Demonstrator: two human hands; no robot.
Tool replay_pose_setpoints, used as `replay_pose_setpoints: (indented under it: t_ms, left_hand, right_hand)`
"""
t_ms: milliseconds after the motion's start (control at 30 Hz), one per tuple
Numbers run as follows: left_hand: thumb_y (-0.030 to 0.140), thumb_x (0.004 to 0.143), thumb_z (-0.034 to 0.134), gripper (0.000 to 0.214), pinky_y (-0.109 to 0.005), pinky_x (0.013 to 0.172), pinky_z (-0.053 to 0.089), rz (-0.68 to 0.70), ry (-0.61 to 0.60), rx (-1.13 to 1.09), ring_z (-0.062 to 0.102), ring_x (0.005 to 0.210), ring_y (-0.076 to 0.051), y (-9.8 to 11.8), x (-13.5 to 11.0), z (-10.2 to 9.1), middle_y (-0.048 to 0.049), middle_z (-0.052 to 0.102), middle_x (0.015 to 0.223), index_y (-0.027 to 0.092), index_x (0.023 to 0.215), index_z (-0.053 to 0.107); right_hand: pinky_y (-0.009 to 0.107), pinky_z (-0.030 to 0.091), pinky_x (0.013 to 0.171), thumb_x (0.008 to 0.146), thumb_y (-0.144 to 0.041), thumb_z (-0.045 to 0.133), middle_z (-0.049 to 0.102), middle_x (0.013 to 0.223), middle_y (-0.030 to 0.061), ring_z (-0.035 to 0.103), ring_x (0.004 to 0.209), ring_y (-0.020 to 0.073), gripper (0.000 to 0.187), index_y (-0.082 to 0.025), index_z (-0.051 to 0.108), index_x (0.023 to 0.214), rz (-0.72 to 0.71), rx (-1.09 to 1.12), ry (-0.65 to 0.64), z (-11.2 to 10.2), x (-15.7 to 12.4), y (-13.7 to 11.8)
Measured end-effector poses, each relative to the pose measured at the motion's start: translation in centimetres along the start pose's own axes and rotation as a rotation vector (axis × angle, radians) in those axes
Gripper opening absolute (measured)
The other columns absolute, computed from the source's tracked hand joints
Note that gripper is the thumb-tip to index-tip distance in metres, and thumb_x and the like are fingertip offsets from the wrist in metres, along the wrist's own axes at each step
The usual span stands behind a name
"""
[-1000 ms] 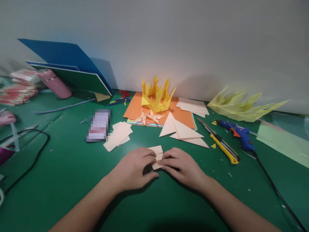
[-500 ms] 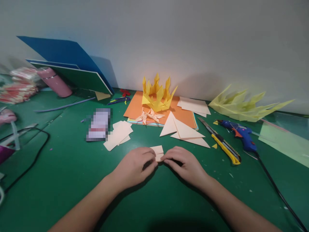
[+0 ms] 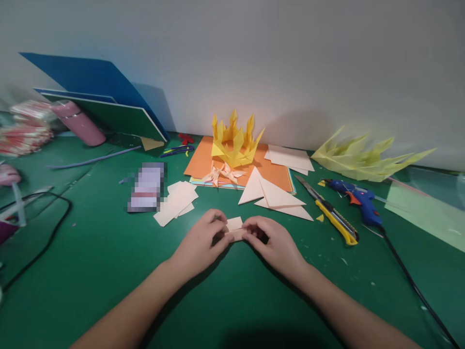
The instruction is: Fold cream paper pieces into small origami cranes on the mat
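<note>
A small folded piece of pale peach paper (image 3: 234,227) sits directly between the two hands, near the middle of the green table mat (image 3: 109,271). Whether it rests on the mat or is lifted just off it cannot be told. The left hand (image 3: 199,245) pinches its left end between thumb and curled fingers. The right hand (image 3: 274,241) pinches its right end the same way. The fingertips of both hands nearly meet across the paper, whose upper edge shows above them.

Just beyond the left hand lies a loose stack of pale peach paper rectangles (image 3: 176,202). Beyond the right hand, several pale peach paper triangles (image 3: 276,196) overlap one another. Behind these, an orange paper sheet (image 3: 201,162) tops a thin pile of coloured sheets. It carries a bright yellow folded paper crown (image 3: 234,140), and small peach folded paper stars (image 3: 221,173) lie at its near edge.

To the right of the triangles lies a yellow utility knife (image 3: 332,215) with its blade out. A blue hot-glue gun (image 3: 359,201) lies just beside it, trailing a black cord (image 3: 410,281) toward the near right corner. A pale yellow spiky folded paper shape (image 3: 363,157) rests against the wall behind the gun.

Far left, a blue board (image 3: 94,82) leans against the wall near a pink cylinder (image 3: 78,123).
</note>
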State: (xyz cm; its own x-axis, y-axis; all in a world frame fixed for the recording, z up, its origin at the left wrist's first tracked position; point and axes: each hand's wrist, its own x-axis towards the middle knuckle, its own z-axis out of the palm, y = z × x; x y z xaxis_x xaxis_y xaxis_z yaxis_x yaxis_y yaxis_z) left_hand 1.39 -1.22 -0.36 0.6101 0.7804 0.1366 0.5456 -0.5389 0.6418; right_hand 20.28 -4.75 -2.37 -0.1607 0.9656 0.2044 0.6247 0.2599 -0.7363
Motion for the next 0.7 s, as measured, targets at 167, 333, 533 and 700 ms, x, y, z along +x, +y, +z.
replay_pose_setpoints:
  t_ms: [167,333,533,700]
  left_hand:
    - [0.025,0.087,0.048,0.024,-0.035,0.084,0.048,-0.005,0.005,-0.008,0.057,0.092,-0.018,-0.02,0.09,0.17,-0.0076,0.056,0.102,0.016,0.068,0.059]
    - [0.021,0.085,0.050,0.021,-0.035,0.084,0.049,-0.077,0.007,-0.016,0.059,0.094,-0.019,0.10,0.15,0.15,-0.0085,0.055,0.110,0.016,0.069,0.062]
    - [0.026,0.084,0.056,0.022,-0.037,0.079,0.052,-0.094,0.031,-0.036,0.061,0.084,-0.017,0.23,0.07,0.27,-0.0098,0.051,0.117,0.014,0.066,0.060]
    - [0.023,0.085,0.054,0.023,-0.039,0.086,0.050,-0.035,0.043,0.002,0.060,0.092,-0.020,0.08,0.06,0.83,-0.0110,0.052,0.118,0.014,0.065,0.058]
  right_hand:
    - [0.026,0.043,0.060,0.081,-0.016,0.056,0.063,0.070,0.0003,0.056,0.065,0.0153,0.006,-0.021,0.059,0.081,-0.011,-0.026,-0.007,0.00,0.13,-0.07]
    - [0.025,0.042,0.058,0.079,-0.014,0.057,0.062,0.068,-0.0006,0.056,0.063,0.0147,0.008,-0.021,0.059,0.084,0.019,-0.027,0.003,0.11,0.23,-0.19]
    - [0.026,0.044,0.060,0.079,-0.013,0.058,0.061,0.068,-0.0007,0.056,0.065,0.0152,0.008,-0.020,0.057,0.082,0.054,-0.001,0.028,0.25,0.16,-0.40]
    - [0.027,0.044,0.059,0.078,-0.014,0.058,0.060,0.068,-0.0008,0.056,0.064,0.0154,0.007,-0.021,0.056,0.082,0.059,-0.006,0.026,0.31,0.07,-0.28]
